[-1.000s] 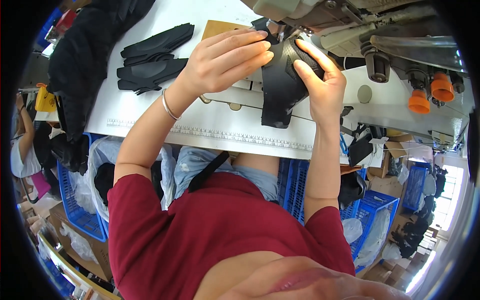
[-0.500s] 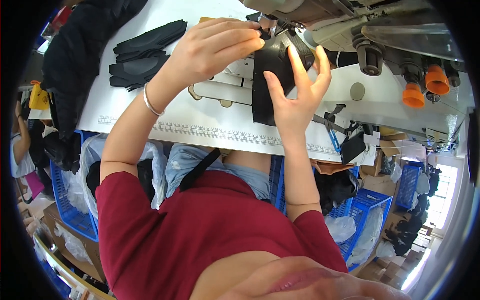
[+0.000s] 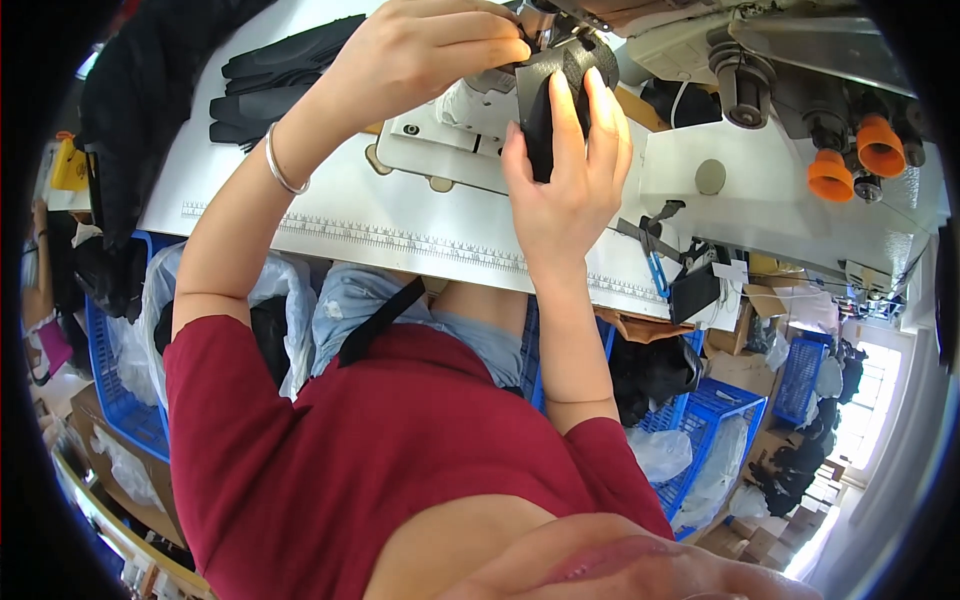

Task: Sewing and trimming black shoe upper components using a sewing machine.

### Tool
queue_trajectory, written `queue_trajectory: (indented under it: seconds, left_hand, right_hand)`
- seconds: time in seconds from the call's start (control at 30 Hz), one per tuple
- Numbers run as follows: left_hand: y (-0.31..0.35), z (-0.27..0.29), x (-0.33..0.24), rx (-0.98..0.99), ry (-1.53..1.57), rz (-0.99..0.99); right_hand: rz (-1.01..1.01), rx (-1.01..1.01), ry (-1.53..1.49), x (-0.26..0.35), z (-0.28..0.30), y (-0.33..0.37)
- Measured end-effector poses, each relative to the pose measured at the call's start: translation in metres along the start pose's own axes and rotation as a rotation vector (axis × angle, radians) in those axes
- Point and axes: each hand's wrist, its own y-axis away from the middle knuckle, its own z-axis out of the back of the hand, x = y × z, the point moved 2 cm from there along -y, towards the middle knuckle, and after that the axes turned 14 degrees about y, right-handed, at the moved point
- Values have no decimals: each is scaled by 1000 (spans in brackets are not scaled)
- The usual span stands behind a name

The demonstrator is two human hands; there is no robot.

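A black, leather-like piece (image 3: 535,115) lies at the needle area of the sewing machine (image 3: 640,45), its far end curving up. My left hand (image 3: 415,50) reaches in from the left, fingers closed together, their tips pinching the piece's left edge beside the needle. The exact grip is partly hidden by the machine head. My right hand (image 3: 575,185) holds the piece from the near side, with the fingers stretched over its top and the thumb along its left edge. Under the piece is the machine's pale bed plate (image 3: 425,150).
Stacked black cut pieces (image 3: 270,85) lie at the table's left, beside a heap of black fabric (image 3: 140,110). A printed ruler (image 3: 400,238) follows the front edge. Blue-handled snips (image 3: 657,272) lie to the right. Orange-capped machine parts (image 3: 830,175) hang far right; blue crates (image 3: 715,420) stand below.
My right hand has closed from a spread pose onto the black piece, which now shows shorter and bent. The left hand stays by the needle. The whole view has shifted slightly.
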Motion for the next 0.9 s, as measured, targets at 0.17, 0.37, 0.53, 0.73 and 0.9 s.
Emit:
queue_trajectory:
  seconds: [0.17,0.37,0.53,0.73,0.9]
  left_hand:
    - [16,-27,42,-489,-158,-755]
    - [3,-13,-9,-42,-315,-164]
    - [9,-21,-10,-60,-363,-124]
    - [7,-16,-14,-80,-301,-103]
    - [8,-21,-16,-75,-367,-64]
  right_hand:
    - [-10,-10,-21,3,-1,-3]
    - [-30,38,-93,-8,0,-9]
    - [-12,55,-121,-16,-4,-15]
    - [36,62,-120,-33,-8,-27]
    - [32,145,-243,-39,-10,-35]
